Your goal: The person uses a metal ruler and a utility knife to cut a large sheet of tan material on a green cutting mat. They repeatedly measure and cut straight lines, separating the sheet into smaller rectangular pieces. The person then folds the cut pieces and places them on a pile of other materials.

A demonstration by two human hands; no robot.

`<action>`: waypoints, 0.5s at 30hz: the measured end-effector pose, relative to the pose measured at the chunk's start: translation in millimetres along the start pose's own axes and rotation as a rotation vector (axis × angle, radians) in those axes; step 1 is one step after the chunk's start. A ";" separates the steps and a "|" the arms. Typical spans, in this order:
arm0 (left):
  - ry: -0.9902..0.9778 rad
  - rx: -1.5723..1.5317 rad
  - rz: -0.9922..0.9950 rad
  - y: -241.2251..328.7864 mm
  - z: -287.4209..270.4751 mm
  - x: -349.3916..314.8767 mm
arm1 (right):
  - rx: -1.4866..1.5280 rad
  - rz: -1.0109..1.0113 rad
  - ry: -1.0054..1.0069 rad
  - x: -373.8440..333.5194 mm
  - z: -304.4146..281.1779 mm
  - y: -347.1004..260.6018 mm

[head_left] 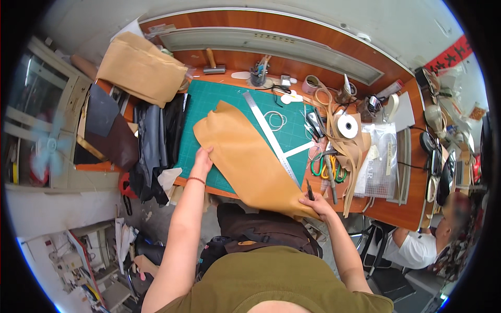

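A large tan piece of leather (pixel 250 156) lies slantwise over the green cutting mat (pixel 201 99), its near end hanging past the table's front edge. My left hand (pixel 202 159) grips its left edge, the thumb on top and the other fingers hidden beneath. At the near right corner my right hand (pixel 317 204) pinches the leather. A slim dark pen-like tool (pixel 310 190) stands up from that same hand; its exact kind is unclear. Just right of the leather, a steel ruler (pixel 266 128) lies along the mat, joined by a shorter white strip (pixel 299 149).
Scissors (pixel 341 173), a hammer-like tool (pixel 330 177), a white spool (pixel 347 125) and leather strips (pixel 355 182) crowd the right. Black folded material (pixel 151 146) and brown sheets (pixel 138 68) are piled at left. A roller (pixel 214 68) stands behind. A person (pixel 417 248) sits at far right.
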State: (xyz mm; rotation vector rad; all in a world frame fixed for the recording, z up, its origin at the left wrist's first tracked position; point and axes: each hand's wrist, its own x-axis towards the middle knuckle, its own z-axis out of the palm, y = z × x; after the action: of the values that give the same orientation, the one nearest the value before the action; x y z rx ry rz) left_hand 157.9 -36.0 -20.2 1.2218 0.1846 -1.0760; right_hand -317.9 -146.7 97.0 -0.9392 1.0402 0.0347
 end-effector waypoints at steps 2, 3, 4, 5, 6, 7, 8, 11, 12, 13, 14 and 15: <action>0.023 0.013 0.011 22.8 0.1 2.9 | 0.053 -0.062 -0.003 8.7 16.6 -12.8; 0.033 0.021 0.019 36.4 0.5 2.1 | 0.032 -0.083 -0.002 16.0 22.5 -21.1; 0.075 0.109 -0.002 46.6 2.7 0.8 | -0.010 -0.107 0.031 23.2 24.4 -22.6; 0.117 0.197 -0.024 55.1 6.3 -0.2 | -0.051 -0.133 0.064 36.1 24.8 -19.8; 0.157 0.291 -0.045 66.8 9.2 -1.3 | -0.084 -0.163 0.098 53.2 25.9 -14.6; 0.164 0.519 -0.124 78.8 11.1 0.5 | -0.401 -0.265 0.190 69.7 16.9 3.6; 0.226 0.688 -0.040 87.5 8.0 7.3 | -0.543 -0.261 0.250 80.4 14.5 14.9; 0.452 1.191 0.188 102.5 -16.5 36.3 | -1.026 -0.282 0.363 84.5 22.6 0.3; 0.405 1.287 0.256 105.7 -5.5 39.6 | -1.118 -0.249 0.408 77.5 22.0 -8.4; 0.347 1.385 0.323 112.5 16.2 33.9 | -1.206 -0.205 0.457 73.1 21.7 -16.2; 0.303 1.478 0.399 122.8 27.6 35.2 | -1.182 -0.256 0.491 78.4 25.1 -29.0; 0.318 1.567 0.618 122.2 27.7 42.8 | -1.163 -0.311 0.522 85.0 28.2 -43.9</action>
State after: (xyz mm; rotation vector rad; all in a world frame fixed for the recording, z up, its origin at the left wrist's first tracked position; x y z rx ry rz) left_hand 260.1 -89.6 44.7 2.5809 -0.9282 -0.3054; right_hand -232.5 -188.2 66.7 -2.2467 1.3380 0.1524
